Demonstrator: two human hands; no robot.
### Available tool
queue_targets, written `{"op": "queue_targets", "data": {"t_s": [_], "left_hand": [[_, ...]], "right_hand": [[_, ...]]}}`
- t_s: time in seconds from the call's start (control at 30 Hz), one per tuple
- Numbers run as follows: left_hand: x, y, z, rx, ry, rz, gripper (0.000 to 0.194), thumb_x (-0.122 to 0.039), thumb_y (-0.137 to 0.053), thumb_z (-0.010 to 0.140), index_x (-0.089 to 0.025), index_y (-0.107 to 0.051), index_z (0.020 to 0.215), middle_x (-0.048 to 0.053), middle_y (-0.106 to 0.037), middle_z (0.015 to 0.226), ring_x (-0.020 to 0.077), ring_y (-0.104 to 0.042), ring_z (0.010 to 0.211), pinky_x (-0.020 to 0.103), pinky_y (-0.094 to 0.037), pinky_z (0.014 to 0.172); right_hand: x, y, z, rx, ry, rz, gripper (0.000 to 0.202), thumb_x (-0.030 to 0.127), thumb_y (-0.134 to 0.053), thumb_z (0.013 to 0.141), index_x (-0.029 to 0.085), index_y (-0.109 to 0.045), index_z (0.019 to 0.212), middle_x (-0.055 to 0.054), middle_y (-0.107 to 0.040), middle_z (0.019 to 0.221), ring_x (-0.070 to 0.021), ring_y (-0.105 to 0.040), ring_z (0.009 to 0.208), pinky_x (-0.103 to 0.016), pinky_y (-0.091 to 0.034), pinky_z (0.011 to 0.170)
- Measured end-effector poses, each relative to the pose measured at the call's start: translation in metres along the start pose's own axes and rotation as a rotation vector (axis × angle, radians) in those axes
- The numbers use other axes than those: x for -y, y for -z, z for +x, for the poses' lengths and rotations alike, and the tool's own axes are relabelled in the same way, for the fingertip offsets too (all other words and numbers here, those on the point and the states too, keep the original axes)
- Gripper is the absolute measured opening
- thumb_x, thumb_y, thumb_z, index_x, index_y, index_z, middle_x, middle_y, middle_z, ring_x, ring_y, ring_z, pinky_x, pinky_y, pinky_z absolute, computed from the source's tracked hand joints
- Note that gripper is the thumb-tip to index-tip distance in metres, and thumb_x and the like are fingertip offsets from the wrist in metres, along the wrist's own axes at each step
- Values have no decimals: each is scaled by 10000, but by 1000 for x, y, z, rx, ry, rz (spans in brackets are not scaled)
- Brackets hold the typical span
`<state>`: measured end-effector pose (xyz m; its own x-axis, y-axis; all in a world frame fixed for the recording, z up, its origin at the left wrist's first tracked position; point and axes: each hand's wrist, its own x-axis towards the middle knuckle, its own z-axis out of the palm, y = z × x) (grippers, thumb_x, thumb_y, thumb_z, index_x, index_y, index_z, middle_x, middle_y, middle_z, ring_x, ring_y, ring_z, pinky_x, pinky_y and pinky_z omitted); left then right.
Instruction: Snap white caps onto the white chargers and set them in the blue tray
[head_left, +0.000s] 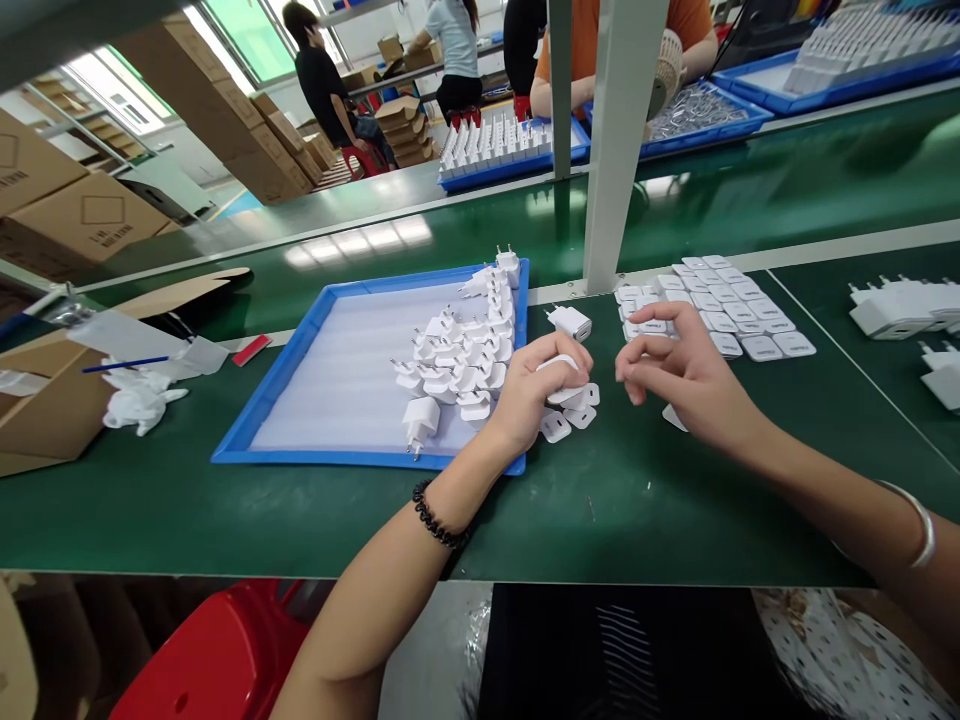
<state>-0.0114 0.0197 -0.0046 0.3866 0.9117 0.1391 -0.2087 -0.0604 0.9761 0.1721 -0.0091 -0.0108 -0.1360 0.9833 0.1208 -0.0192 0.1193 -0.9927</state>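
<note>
My left hand [534,392] is closed around a white charger part [561,364], mostly hidden by the fingers. Just below it, several small white cover plates with a slot [556,427] lie loose on the green bench. To its right hovers my right hand [686,372], fingers curved and apart, with nothing visible in them. Behind the hands a white plug charger [570,322] rests on its side. Rows of white cover plates [724,300] lie flat beyond my right hand. A blue-rimmed tray [274,380] at left carries a heap of white two-pin chargers [457,355].
A white post [611,150] rises behind the hands. More chargers [904,305] stand at far right. At left are an open carton [52,410], a crumpled white glove [142,400] and a red piece [251,349]. Across the bench, a person in orange [585,50] sits by blue trays.
</note>
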Motion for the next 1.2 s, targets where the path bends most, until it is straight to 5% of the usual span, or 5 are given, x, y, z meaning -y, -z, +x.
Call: {"op": "queue_targets", "data": {"t_s": [0.27,0.47,0.83,1.07,1.2], "left_hand": [[2,-1,1,-25,-13,22,427,-384,-439,887,-155,-580,556,34,-551,597,128,-486,601,294,-352,604],[2,-5,0,-17,161,-39,223,-335,-632,774,-192,-509,893,-40,-459,729,91,-387,628,234,-306,578],[-13,1,0,-205,-148,260,274,-373,-373,946,-194,-484,771,0,-469,752,119,-390,642,264,-330,603],[-79,36,-25,85,153,953,297,-487,-566,901,-197,-516,863,-22,-509,685,132,-449,584,267,-322,565],[-98,37,-64,60,229,1477,203,-320,-587,865,-177,-521,992,22,-587,770,184,-523,673,283,-346,602]], "right_hand": [[-4,5,5,-53,36,-120,371,184,-632,840,270,-455,1155,50,-598,744,-132,-550,595,-295,-479,596],[-16,9,12,-13,90,-320,226,244,-587,888,240,-543,1110,16,-601,771,-152,-569,641,-317,-489,626],[-51,-1,13,440,380,-949,344,360,-488,993,214,-634,1268,-152,-611,1363,-354,-500,1300,-568,-407,1029],[-53,-4,17,392,308,-872,250,328,-441,1001,221,-662,1047,-140,-645,1181,-315,-568,1132,-519,-451,951],[-50,-5,18,391,306,-843,256,304,-427,997,228,-671,1014,-126,-657,1094,-294,-589,1061,-504,-468,926]]}}
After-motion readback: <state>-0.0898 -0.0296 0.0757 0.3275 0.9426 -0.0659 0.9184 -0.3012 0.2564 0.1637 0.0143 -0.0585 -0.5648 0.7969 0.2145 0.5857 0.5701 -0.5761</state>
